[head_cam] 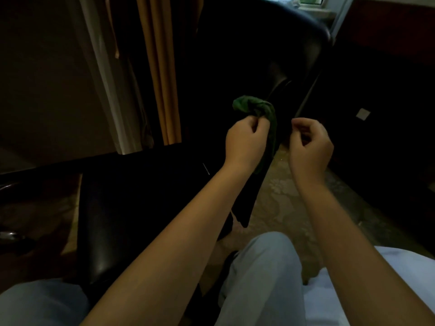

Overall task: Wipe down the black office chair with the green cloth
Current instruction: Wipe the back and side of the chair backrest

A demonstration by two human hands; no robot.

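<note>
Green cloth [255, 109], crumpled (1 tail dangling), against glossy black chair [259, 55]

The head view looks steeply forward and down, close over both forearms and lap.

A dim, pale floor [284, 194] with a faded floral pattern runs between the black office chair [131, 208] at left and a dark piece of furniture [388, 149] at right; the chair's base is lost in shadow.
</note>
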